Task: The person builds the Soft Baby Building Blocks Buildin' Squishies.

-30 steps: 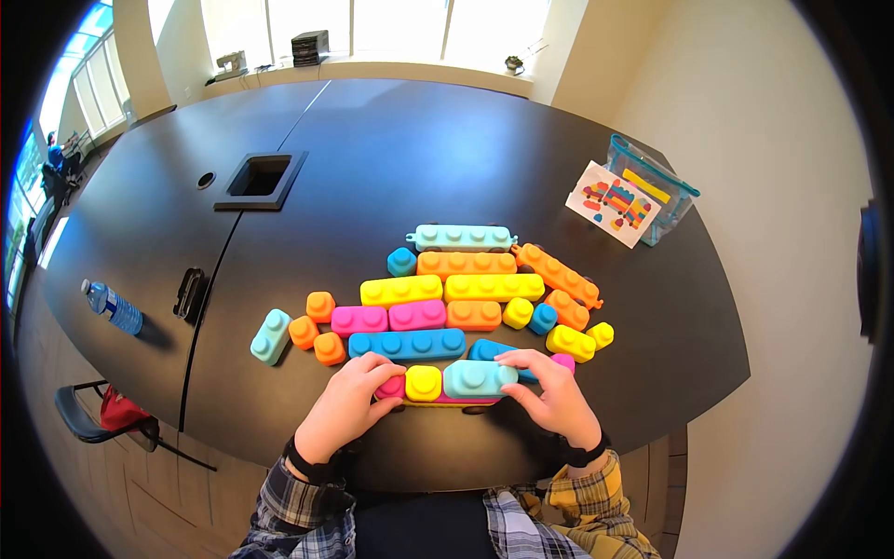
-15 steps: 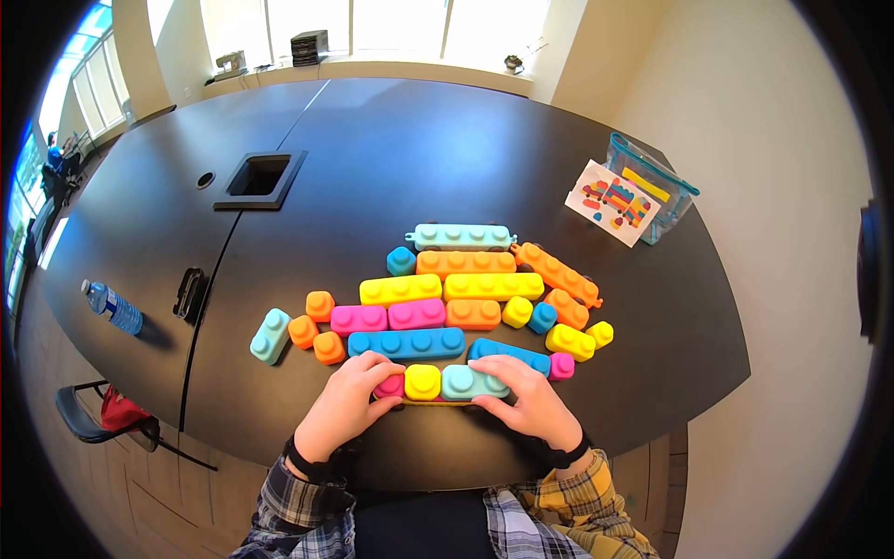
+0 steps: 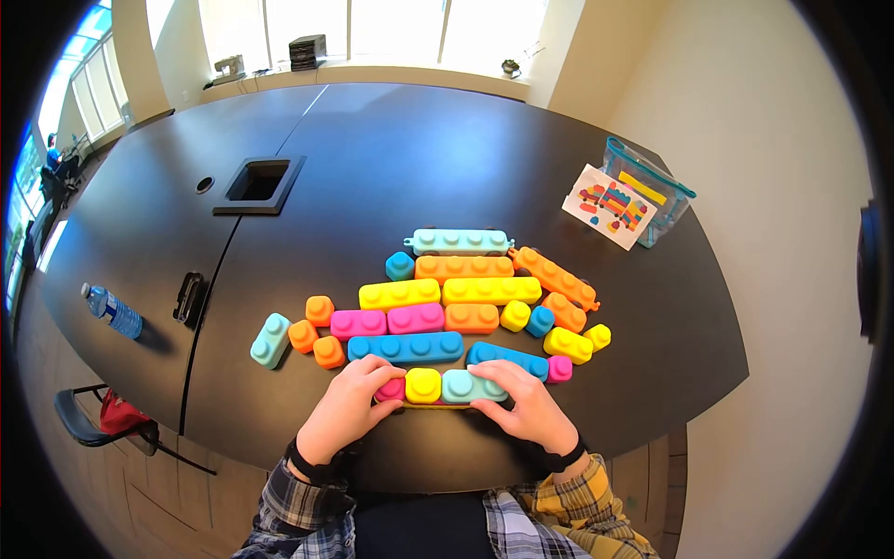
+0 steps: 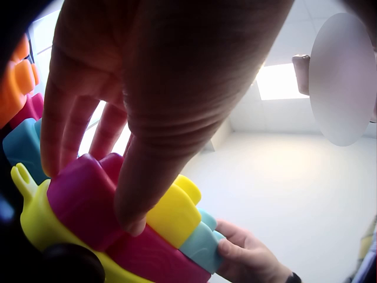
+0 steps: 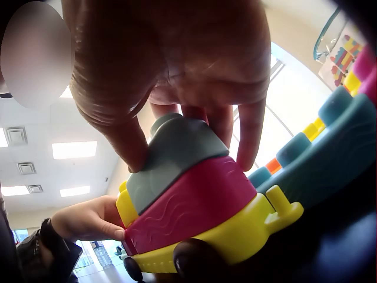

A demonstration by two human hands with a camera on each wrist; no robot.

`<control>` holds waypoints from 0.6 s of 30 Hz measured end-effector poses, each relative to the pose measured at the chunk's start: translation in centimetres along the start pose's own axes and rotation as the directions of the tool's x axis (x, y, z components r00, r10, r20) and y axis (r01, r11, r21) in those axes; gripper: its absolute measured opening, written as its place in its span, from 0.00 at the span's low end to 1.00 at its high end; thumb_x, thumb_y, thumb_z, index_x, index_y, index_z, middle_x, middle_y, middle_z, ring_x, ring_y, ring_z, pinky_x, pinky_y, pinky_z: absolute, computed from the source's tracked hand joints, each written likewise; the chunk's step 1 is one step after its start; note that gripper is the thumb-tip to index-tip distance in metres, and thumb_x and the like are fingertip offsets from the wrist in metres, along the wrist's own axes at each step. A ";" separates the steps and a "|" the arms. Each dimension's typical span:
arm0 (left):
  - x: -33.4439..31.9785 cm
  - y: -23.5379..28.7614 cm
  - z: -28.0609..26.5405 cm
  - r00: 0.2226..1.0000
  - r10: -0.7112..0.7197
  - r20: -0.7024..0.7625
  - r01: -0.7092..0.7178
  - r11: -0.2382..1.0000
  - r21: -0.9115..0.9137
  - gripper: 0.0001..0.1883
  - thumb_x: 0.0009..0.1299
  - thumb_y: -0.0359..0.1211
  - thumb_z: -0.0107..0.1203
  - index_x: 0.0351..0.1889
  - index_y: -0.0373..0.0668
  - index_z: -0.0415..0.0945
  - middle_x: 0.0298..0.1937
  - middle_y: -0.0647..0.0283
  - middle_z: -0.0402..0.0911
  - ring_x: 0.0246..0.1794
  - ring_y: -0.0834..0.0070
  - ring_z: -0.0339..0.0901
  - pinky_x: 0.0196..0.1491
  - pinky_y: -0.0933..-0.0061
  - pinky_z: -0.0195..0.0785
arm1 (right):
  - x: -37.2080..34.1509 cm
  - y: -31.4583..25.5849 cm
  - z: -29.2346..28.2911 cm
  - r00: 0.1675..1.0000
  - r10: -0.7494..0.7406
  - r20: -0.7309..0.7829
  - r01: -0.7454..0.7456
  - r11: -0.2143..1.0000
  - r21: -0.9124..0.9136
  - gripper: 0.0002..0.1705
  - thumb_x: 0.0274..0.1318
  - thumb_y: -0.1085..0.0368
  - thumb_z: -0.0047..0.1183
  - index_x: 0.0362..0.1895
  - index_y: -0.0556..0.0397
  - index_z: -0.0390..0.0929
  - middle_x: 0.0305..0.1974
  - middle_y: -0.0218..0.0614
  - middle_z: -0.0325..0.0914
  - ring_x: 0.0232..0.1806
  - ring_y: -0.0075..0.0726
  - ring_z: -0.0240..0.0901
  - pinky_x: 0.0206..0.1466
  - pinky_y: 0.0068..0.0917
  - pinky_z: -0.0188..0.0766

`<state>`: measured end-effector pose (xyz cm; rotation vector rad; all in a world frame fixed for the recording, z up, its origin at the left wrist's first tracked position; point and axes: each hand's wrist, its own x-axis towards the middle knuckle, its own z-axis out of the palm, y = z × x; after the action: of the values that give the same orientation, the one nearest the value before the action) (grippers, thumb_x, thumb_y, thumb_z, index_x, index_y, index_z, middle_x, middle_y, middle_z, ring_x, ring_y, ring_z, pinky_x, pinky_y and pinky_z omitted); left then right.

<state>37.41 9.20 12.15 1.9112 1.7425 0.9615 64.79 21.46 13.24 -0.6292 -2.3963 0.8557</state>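
Clamped at both ends: at left, a small magenta block (image 3: 391, 388) pinched between thumb and fingers of the left hand (image 3: 345, 401); in the middle, a yellow block (image 3: 423, 384), apparently outside either grip; at right, a light-blue block (image 3: 463, 380) pinched likewise by the right hand (image 3: 529, 407). Under the light-blue block, a magenta layer (image 5: 197, 197) on a wheeled yellow base (image 5: 238, 236), with the whole stack near the table (image 3: 326, 130) edge, directly before the person. Apparently done: base, layer and top row, with the light-blue block looking flush in the right wrist view. Apparently left, from left to right: a loose light-blue piece (image 3: 270, 340), three small orange blocks (image 3: 303, 333), a long blue block (image 3: 405, 347), a light-blue wheeled base (image 3: 459, 242), a slanting blue block (image 3: 507, 361) and an orange base (image 3: 557, 279), all unstacked; farther right, a picture card (image 3: 610, 207) overlapping a clear pouch (image 3: 669, 224). Judged by this count, probably an early stage. Compared with one second earlier: left hand little changed; light-blue block lower, formerly seeming raised; right hand shifted leftward, exposing more of the small magenta piece (image 3: 559, 369) beyond. Compared with half a second earlier: almost no difference.
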 end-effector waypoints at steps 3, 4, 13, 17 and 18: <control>0.0 0.2 -0.1 1.000 0.002 -0.004 -0.002 1.000 0.003 0.22 0.62 0.28 0.74 0.55 0.43 0.83 0.51 0.60 0.82 0.52 0.57 0.82 0.55 0.61 0.78 | -0.1 0.1 0.0 1.000 0.002 0.001 -0.002 1.000 0.018 0.28 0.61 0.62 0.71 0.64 0.53 0.81 0.58 0.47 0.83 0.61 0.58 0.79 0.65 0.44 0.76; 0.0 0.1 -0.1 1.000 0.002 -0.005 -0.002 1.000 0.002 0.22 0.62 0.28 0.74 0.55 0.43 0.83 0.51 0.60 0.82 0.52 0.57 0.82 0.55 0.61 0.78 | -0.1 0.1 0.0 1.000 0.002 0.001 -0.002 1.000 0.018 0.28 0.61 0.62 0.71 0.64 0.53 0.81 0.58 0.47 0.83 0.61 0.58 0.79 0.65 0.44 0.76; -0.1 0.1 -0.1 1.000 -0.001 -0.011 0.001 1.000 -0.014 0.22 0.62 0.29 0.75 0.55 0.43 0.83 0.51 0.60 0.82 0.52 0.57 0.82 0.55 0.61 0.78 | -1.4 0.1 -1.1 0.995 0.075 -0.069 -0.072 0.996 0.044 0.29 0.63 0.63 0.70 0.66 0.53 0.78 0.63 0.46 0.82 0.65 0.53 0.79 0.69 0.42 0.74; 0.0 0.1 -0.1 1.000 -0.002 0.004 0.002 1.000 -0.015 0.21 0.63 0.29 0.74 0.55 0.43 0.83 0.51 0.59 0.81 0.52 0.56 0.81 0.56 0.60 0.77 | -1.8 0.7 -0.5 0.991 0.126 -0.049 -0.121 0.989 0.088 0.27 0.64 0.65 0.68 0.65 0.53 0.78 0.61 0.47 0.83 0.63 0.55 0.80 0.67 0.42 0.75; 0.0 0.2 -0.2 1.000 -0.007 0.014 0.008 1.000 -0.023 0.21 0.63 0.29 0.73 0.54 0.42 0.83 0.51 0.58 0.81 0.53 0.55 0.80 0.56 0.59 0.77 | -1.8 0.6 -0.4 0.991 0.123 -0.062 -0.116 0.989 0.097 0.26 0.64 0.65 0.68 0.64 0.54 0.78 0.60 0.47 0.83 0.63 0.56 0.80 0.67 0.42 0.76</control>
<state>37.44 9.19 12.42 1.8909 1.7221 0.9599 66.56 21.03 12.48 -0.7591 -2.2628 0.9742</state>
